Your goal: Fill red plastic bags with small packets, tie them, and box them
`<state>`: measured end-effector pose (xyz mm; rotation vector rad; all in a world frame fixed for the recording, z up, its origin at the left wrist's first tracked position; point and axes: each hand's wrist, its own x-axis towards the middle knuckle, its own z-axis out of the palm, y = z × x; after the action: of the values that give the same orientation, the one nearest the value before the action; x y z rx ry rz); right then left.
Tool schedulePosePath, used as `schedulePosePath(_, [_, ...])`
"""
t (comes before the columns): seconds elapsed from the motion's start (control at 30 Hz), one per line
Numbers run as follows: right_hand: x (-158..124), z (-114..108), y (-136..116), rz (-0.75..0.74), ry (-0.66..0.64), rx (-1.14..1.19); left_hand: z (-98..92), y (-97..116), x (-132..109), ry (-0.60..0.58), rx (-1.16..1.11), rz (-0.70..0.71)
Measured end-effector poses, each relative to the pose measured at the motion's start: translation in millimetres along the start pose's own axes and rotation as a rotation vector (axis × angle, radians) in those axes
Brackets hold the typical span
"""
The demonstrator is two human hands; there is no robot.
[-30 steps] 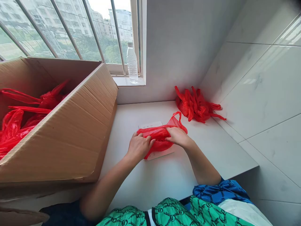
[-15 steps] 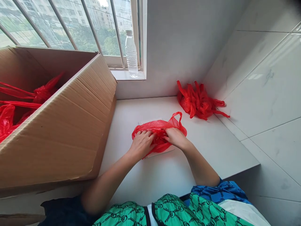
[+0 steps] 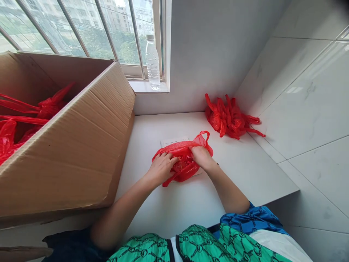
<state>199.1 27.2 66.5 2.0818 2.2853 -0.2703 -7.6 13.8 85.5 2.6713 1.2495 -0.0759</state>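
Note:
A red plastic bag (image 3: pixel 186 176) lies on the white tabletop with its mouth open toward me. Shiny red things show inside, too crumpled together to name. At the bag's left side, my left hand (image 3: pixel 161 168) grips the rim, its fingers over the film and its thumb lower down. My right hand (image 3: pixel 201 157) has hold of the opposite edge, and its fingertips are hidden in the bag. One handle loop stands up behind the right hand. Beneath the bag, a flat white card or sheet (image 3: pixel 173 141) with small dark marks sticks out at the back.
A large cardboard box (image 3: pixel 89 145) with red bags (image 3: pixel 49 109) in it stands at the left. Several knotted red bags (image 3: pixel 233 118) lie in a heap by the back right wall. A water bottle (image 3: pixel 152 63) stands on the windowsill (image 3: pixel 139 86).
The bag's mouth is spread wider, showing more of what is inside. Its back edge has come toward me, baring more of the white card. The right hand has shifted slightly left.

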Motion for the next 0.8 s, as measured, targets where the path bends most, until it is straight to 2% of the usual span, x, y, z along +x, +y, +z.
schedulePosePath(0.2, [-11, -10, -5, -0.075, 0.101, 0.106, 0.3, -7, -1, 0.021, 0.026, -0.020])
schedulePosePath(0.27, [-18, -15, -6, -0.182, 0.189, 0.361, -0.7, -11, 0, 0.074, 0.040, -0.055])
schedulePosePath(0.33, [-24, -18, -8, -0.303, 0.223, 0.755, -5.5, -13, -1, 0.151, 0.002, -0.074])
schedulePosePath(0.4, [-27, -20, -9, -0.384, 0.181, 1.099, -14.3, -14, -3, 0.238, -0.159, -0.062])
schedulePosePath(0.47, [-28, -21, -9, -0.426, 0.153, 1.288, -24.3, -13, -6, 0.276, -0.442, 0.009])
schedulePosePath(0.53, [-28, -22, -9, -0.446, 0.180, 1.348, -31.6, -11, -8, 0.263, -0.741, 0.087])
schedulePosePath(0.6, [-30, -23, -9, -0.472, 0.214, 1.336, -34.1, -10, -9, 0.261, -0.964, 0.095])
schedulePosePath(0.7, [-32, -23, -10, -0.509, 0.251, 1.299, -32.1, -10, -8, 0.304, -1.110, 0.018])
schedulePosePath(0.8, [-33, -22, -14, -0.441, 0.268, 1.318, -30.9, -10, -8, 0.333, -1.152, 0.002])
